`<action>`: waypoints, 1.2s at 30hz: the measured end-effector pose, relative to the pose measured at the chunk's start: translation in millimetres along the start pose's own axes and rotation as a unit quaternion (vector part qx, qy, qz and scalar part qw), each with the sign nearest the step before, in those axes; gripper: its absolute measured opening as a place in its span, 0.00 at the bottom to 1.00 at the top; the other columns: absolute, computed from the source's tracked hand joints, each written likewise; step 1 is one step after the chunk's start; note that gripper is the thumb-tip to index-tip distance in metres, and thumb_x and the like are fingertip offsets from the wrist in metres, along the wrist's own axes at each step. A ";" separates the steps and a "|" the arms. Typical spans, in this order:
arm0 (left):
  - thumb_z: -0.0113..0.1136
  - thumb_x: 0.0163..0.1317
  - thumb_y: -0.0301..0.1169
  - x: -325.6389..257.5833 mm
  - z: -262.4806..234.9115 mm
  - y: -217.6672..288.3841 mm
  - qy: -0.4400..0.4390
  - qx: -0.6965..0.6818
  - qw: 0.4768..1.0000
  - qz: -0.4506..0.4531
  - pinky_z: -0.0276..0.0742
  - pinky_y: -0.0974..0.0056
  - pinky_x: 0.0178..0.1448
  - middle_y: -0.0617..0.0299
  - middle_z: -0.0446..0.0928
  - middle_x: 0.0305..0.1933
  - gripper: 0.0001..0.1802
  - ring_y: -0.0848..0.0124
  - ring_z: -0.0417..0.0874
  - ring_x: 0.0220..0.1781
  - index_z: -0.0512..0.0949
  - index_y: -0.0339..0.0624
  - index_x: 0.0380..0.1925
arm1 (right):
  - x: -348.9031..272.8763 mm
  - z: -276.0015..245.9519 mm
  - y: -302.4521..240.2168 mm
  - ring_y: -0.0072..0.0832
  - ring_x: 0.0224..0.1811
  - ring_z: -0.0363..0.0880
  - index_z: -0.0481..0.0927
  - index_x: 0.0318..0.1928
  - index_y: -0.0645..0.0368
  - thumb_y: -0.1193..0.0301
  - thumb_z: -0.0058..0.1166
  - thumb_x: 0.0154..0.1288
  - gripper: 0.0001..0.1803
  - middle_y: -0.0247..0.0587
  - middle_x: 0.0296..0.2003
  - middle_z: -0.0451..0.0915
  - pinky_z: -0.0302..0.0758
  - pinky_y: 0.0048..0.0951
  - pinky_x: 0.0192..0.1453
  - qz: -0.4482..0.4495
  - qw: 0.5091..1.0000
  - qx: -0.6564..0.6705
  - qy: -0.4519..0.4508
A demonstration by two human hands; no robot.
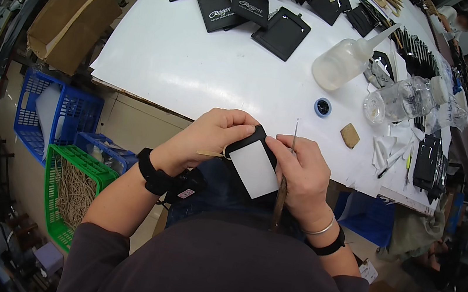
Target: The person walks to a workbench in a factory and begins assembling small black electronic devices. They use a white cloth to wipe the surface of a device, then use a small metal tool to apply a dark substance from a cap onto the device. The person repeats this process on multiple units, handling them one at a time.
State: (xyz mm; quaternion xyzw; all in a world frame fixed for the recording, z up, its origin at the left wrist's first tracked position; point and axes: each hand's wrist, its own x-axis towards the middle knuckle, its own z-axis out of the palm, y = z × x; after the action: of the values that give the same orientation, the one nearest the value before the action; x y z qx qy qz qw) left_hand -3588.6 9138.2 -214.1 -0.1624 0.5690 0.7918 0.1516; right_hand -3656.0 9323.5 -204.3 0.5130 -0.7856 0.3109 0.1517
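My left hand [215, 134] pinches the upper left edge of a black badge holder [255, 133] with a white rectangular panel [254, 169] facing up. A thin pale strip [209, 154] sticks out beside that hand's palm; how it is held is hidden. My right hand [301, 172] is closed around a slim tool with a pointed metal tip [296, 127] and a dark brown handle [279, 205]. Its thumb and fingers also meet the holder's right edge. The holder is tilted, just off the table's near edge, above my lap.
On the white table [197, 64] lie several black holders [222, 8], a squeeze bottle [339, 64], a small blue-rimmed pot [322, 107], a tan block [350, 135] and a clear plastic bottle [402, 100]. A cardboard box [67, 23], blue crate [38, 102] and green crate [55, 199] stand left.
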 end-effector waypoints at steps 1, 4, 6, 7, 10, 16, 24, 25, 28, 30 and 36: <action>0.48 0.65 0.29 0.5 -0.4 -0.6 0.001 -0.001 1.000 0.003 0.73 0.74 0.43 0.64 0.78 0.36 0.11 0.80 0.77 0.36 0.75 0.33 0.41 | 0.7 -0.4 -0.4 0.33 0.30 0.76 0.80 0.38 0.59 0.78 0.57 0.40 0.18 0.41 0.32 0.77 0.73 0.26 0.30 -0.008 1.000 -0.004 -0.012; 0.48 0.65 0.29 1.1 -0.5 -2.2 -0.001 -0.005 1.000 0.006 0.73 0.74 0.43 0.64 0.78 0.36 0.11 0.80 0.77 0.36 0.75 0.33 0.41 | 4.2 -0.6 -2.5 0.34 0.32 0.77 0.80 0.39 0.59 0.79 0.53 0.41 0.18 0.42 0.33 0.77 0.74 0.27 0.32 -0.027 0.999 -0.002 -0.018; 0.48 0.65 0.29 0.5 -1.4 -2.1 -0.001 -0.009 1.000 0.005 0.74 0.74 0.44 0.64 0.78 0.36 0.11 0.80 0.77 0.36 0.75 0.33 0.41 | 5.8 -2.4 -2.6 0.34 0.33 0.77 0.80 0.39 0.59 0.80 0.53 0.42 0.18 0.42 0.33 0.78 0.74 0.27 0.32 -0.001 1.000 -0.001 -0.012; 0.48 0.65 0.29 0.3 -1.6 -1.9 -0.001 -0.007 1.000 0.006 0.73 0.74 0.43 0.64 0.78 0.36 0.11 0.80 0.77 0.36 0.75 0.33 0.41 | 6.3 -3.0 -2.2 0.35 0.33 0.77 0.80 0.39 0.58 0.80 0.53 0.42 0.18 0.42 0.34 0.78 0.74 0.28 0.32 0.012 1.000 -0.001 -0.010; 0.48 0.65 0.29 -0.1 -0.3 -1.0 -0.005 -0.001 1.000 0.008 0.73 0.74 0.43 0.64 0.78 0.36 0.11 0.80 0.77 0.36 0.75 0.34 0.41 | 2.4 -4.9 1.9 0.35 0.34 0.77 0.80 0.39 0.59 0.80 0.53 0.41 0.18 0.43 0.35 0.78 0.74 0.28 0.33 0.025 0.999 -0.022 0.003; 0.48 0.65 0.30 1.9 -1.4 -5.1 0.001 -0.010 1.000 0.012 0.73 0.75 0.42 0.65 0.78 0.35 0.11 0.80 0.77 0.36 0.75 0.35 0.42 | 1.9 1.3 -2.4 0.36 0.34 0.77 0.80 0.39 0.59 0.82 0.53 0.39 0.20 0.43 0.35 0.78 0.74 0.29 0.33 -0.003 1.000 0.021 -0.022; 0.48 0.65 0.31 0.3 -0.8 -2.0 0.001 0.001 1.000 0.011 0.73 0.75 0.42 0.65 0.78 0.35 0.11 0.81 0.77 0.36 0.75 0.35 0.41 | -1.1 -5.4 1.5 0.36 0.34 0.77 0.80 0.37 0.60 0.82 0.53 0.39 0.18 0.44 0.35 0.78 0.74 0.29 0.33 0.036 0.999 0.011 -0.006; 0.48 0.65 0.31 0.6 -0.5 -2.1 0.001 0.000 1.000 0.012 0.73 0.75 0.42 0.65 0.78 0.35 0.11 0.81 0.77 0.36 0.75 0.35 0.42 | -0.2 -4.4 -0.5 0.36 0.34 0.77 0.79 0.36 0.60 0.82 0.53 0.40 0.17 0.44 0.35 0.78 0.74 0.28 0.33 0.035 0.999 0.018 -0.010; 0.49 0.65 0.31 0.5 -0.2 -2.1 0.003 -0.004 1.000 0.012 0.73 0.75 0.42 0.65 0.78 0.35 0.12 0.80 0.77 0.36 0.75 0.35 0.42 | 3.6 -0.4 -3.9 0.36 0.34 0.77 0.80 0.36 0.60 0.81 0.53 0.40 0.16 0.44 0.36 0.78 0.74 0.28 0.33 0.006 1.000 0.016 -0.021; 0.49 0.65 0.30 0.2 -1.0 -2.1 0.002 -0.007 1.000 0.008 0.73 0.75 0.42 0.65 0.77 0.35 0.12 0.80 0.77 0.36 0.75 0.34 0.42 | 3.7 -1.8 -2.7 0.35 0.34 0.77 0.80 0.36 0.60 0.80 0.53 0.41 0.16 0.44 0.36 0.78 0.74 0.28 0.33 -0.002 1.000 0.010 -0.023; 0.49 0.65 0.30 0.6 -0.1 -1.8 0.002 0.004 1.000 0.014 0.73 0.75 0.42 0.65 0.77 0.36 0.12 0.80 0.77 0.36 0.75 0.34 0.42 | 4.0 -5.1 -1.3 0.35 0.34 0.77 0.80 0.36 0.60 0.80 0.53 0.42 0.15 0.44 0.37 0.78 0.74 0.28 0.33 0.018 1.000 0.007 -0.013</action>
State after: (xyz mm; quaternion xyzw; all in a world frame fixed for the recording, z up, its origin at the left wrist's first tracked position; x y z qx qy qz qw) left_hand -3588.3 9138.7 -215.9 -0.1556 0.5744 0.7914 0.1398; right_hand -3656.9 9323.5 -197.7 0.5039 -0.7943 0.3126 0.1320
